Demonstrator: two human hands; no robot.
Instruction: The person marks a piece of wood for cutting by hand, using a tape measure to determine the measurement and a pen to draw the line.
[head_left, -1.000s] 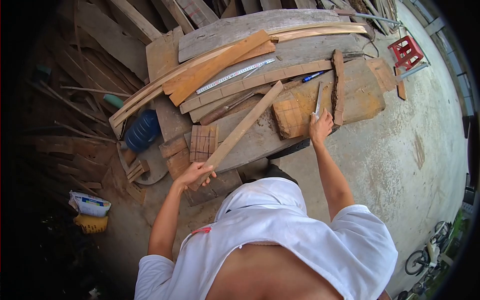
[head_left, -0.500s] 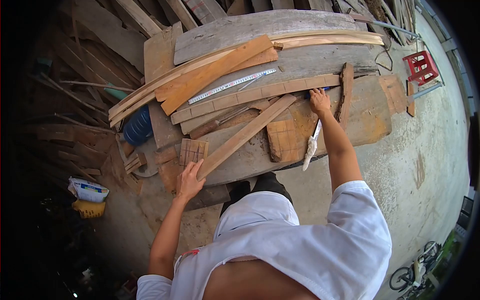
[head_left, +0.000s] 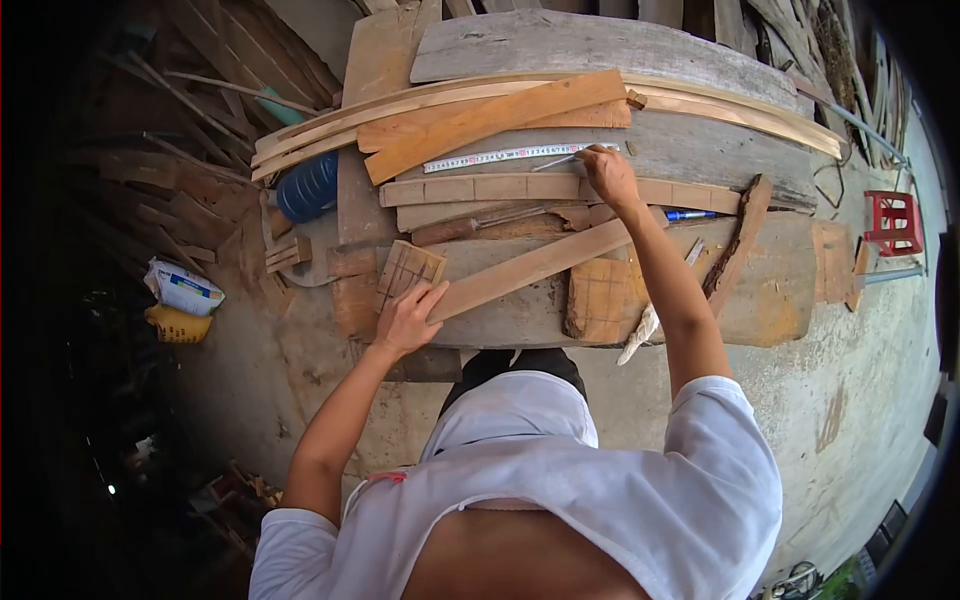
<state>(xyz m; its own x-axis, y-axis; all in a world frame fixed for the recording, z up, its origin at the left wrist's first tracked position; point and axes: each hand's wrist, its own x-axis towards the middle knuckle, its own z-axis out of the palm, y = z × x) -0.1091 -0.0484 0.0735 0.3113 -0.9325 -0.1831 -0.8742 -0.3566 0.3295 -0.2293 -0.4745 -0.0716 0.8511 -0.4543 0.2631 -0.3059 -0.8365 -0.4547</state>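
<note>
One wooden strip (head_left: pixel 545 263), its left end in the left grip (head_left: pixel 408 318)

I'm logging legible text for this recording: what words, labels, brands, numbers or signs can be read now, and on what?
"1 2 3 4 5", seemingly: left end of the white ruler; its further digits are too small to read surely.
White-and-blue bag: print too blurred to read.
Yellow item below it: dark marks, unreadable.
No brand or sign is legible.
</note>
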